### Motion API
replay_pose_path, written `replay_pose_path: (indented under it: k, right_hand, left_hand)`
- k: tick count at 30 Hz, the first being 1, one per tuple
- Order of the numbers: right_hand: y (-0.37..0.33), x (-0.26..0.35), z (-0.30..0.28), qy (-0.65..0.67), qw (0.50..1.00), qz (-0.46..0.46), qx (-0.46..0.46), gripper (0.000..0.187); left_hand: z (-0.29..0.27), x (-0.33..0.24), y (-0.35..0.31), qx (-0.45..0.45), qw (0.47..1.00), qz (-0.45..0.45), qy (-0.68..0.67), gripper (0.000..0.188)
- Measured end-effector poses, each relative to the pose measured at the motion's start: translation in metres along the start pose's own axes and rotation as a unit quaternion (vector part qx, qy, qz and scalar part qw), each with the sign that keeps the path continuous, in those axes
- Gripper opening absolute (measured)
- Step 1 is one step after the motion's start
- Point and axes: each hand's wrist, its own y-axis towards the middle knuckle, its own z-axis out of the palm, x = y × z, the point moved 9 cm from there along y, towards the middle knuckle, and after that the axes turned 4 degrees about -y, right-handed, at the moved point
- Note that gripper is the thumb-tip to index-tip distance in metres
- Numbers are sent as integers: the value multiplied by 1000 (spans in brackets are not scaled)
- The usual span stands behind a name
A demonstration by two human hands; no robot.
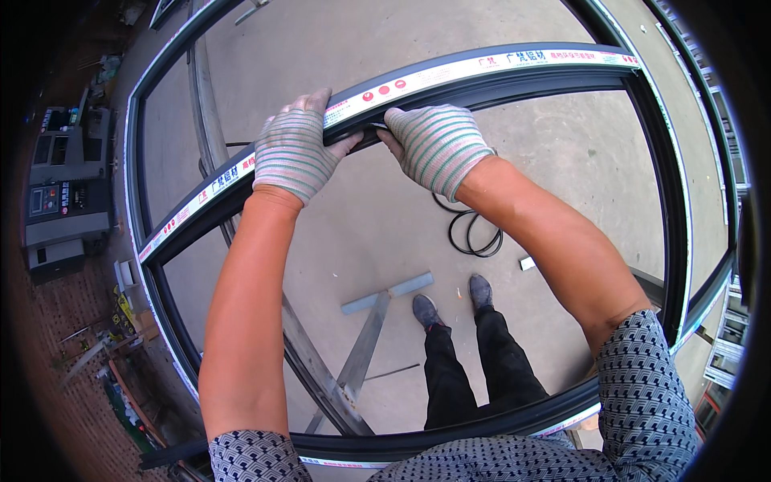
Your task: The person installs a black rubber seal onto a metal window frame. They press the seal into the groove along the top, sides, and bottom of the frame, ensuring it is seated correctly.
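A large dark window frame [679, 201] lies across the view, with a middle bar [450, 74] covered in white printed film. My left hand [293, 151], in a striped knit glove, wraps over that bar with the fingers on top and the thumb beneath. Close beside it, my right hand [440, 149], gloved alike, pinches a black rubber strip against the near groove of the bar. Much of the strip between the fingertips is hidden. Below my right wrist, loops of black strip [475, 234] hang or lie near the floor.
Metal stand legs [361, 345] with a flat foot [387, 292] are under the frame. My shoes [454, 301] stand on the concrete inside its outline. A grey machine [68, 189] with a control panel is at the left. More frames [727, 337] stand at the right.
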Motion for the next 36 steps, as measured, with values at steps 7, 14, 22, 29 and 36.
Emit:
replay_pose_path:
  k: [7, 14, 22, 29, 36]
  right_hand:
    - [4, 0, -1, 41, 997, 31, 56, 30]
    - [-32, -43, 12, 180, 968, 82, 157, 49]
    - [-138, -124, 47, 274, 934, 152, 172, 37]
    - [-126, -136, 16, 125, 984, 119, -48, 31]
    - [-101, -136, -1, 82, 982, 152, -81, 26]
  left_hand:
    - [0, -12, 10, 32, 999, -5, -5, 66]
    - [4, -12, 9, 23, 1000, -6, -9, 66]
    - [2, -14, 9, 27, 1000, -7, 11, 68]
    - [0, -16, 11, 29, 1000, -9, 0, 69]
    - [-2, -16, 11, 20, 1000, -13, -2, 75]
